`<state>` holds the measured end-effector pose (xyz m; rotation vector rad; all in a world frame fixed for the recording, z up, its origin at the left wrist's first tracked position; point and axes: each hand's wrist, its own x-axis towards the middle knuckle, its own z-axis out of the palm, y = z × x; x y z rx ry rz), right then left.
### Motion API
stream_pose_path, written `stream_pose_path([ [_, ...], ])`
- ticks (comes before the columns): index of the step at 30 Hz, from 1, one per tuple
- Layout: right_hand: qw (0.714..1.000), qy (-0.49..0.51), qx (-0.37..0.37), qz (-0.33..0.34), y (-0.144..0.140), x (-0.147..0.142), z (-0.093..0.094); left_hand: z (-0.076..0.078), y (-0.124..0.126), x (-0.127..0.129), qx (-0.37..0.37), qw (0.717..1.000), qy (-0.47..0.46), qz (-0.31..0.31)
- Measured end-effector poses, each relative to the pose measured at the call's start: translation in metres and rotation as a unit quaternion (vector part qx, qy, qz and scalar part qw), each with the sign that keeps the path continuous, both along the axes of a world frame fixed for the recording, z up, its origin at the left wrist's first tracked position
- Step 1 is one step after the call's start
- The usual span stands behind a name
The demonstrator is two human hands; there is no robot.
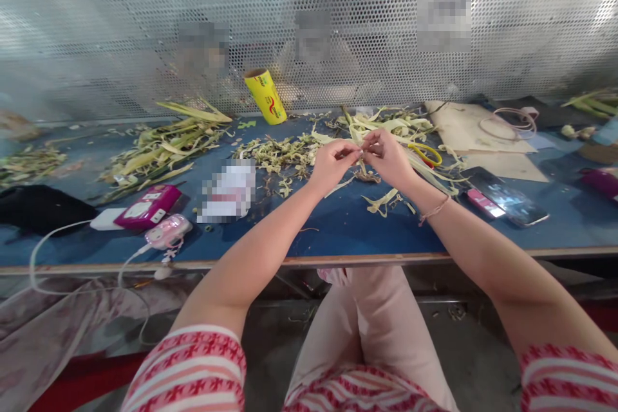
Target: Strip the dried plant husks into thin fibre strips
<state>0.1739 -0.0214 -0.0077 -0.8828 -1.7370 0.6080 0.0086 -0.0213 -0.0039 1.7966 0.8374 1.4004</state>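
My left hand and my right hand meet fingertip to fingertip above the blue table. Both pinch a pale green leafy plant piece, whose long leaves stick up behind the fingers. Its lower part is mostly covered by my fingers. Behind and left of my hands lies a heap of pale plant scraps. More pale leaves are piled just beyond my right hand, beside a yellow loop. A loose leafy scrap rests on the table below my right wrist.
A leaf pile lies at left. A yellow tube stands tilted near the perforated metal panel. Nearer are a magenta box, a pink case with a white cable, and, at right, a phone and a brown sheet.
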Motion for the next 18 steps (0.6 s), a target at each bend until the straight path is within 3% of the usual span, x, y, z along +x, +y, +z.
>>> stream_pose_path([
  [4, 0.999, -0.008, -0.004, 0.043, 0.003, -0.001, -0.004, -0.002, 0.004, 0.000, -0.071, 0.997, -0.028, -0.020],
  [14, 0.999, 0.002, -0.041, 0.031, 0.004, -0.005, -0.011, -0.007, 0.009, 0.007, -0.158, 0.985, -0.066, -0.002],
  [18, 1.000, -0.028, -0.004, -0.001, 0.002, -0.006, -0.013, -0.008, 0.008, 0.010, -0.226, 0.969, -0.102, -0.006],
])
